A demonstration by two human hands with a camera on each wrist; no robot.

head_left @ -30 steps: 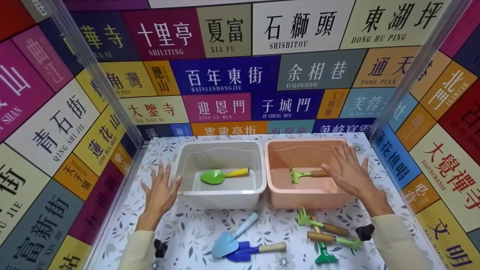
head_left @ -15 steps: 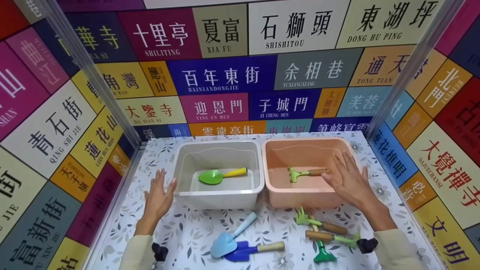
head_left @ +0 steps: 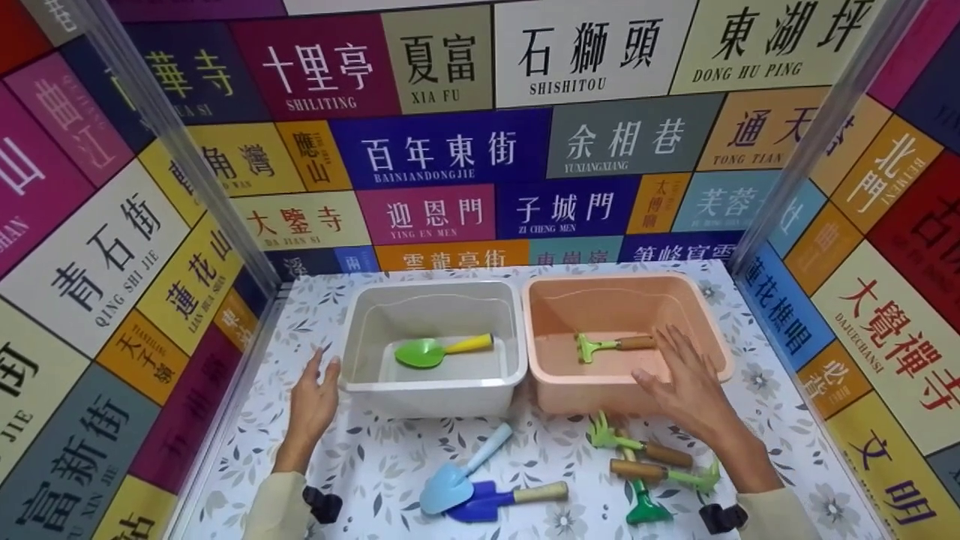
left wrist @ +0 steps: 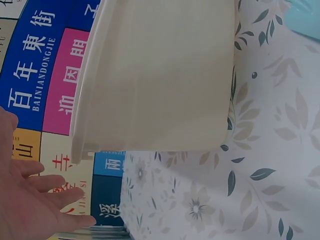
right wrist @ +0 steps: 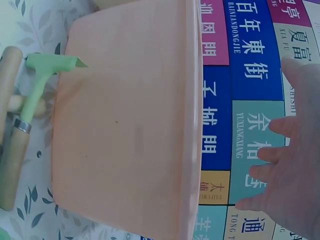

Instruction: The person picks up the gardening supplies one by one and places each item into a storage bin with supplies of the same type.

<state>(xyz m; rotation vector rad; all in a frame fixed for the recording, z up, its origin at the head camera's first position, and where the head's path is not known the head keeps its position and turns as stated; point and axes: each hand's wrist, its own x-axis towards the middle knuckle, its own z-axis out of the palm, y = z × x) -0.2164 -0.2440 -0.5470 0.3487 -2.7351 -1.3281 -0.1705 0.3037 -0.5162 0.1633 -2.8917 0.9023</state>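
Lettered wall [head_left: 442, 142], upper frame; left hand [head_left: 313, 397], right hand [head_left: 688, 386] spread, empty. I'd fear low right sweep (centre right) bumping peach bin [head_left: 581, 394].

In the head view, a beige sleeve [head_left: 276, 504] at seven o'clock, a matching sleeve [head_left: 776, 516] at four; small black blocks [head_left: 324, 505] by both wrists.

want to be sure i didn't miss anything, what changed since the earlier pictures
The left hand moved slightly back toward the person and away from the white bin, its fingers closer together. The right hand also moved back toward the person. Nothing was gripped or released. Both bins, the green trowel and the small rake inside the peach bin stayed put.
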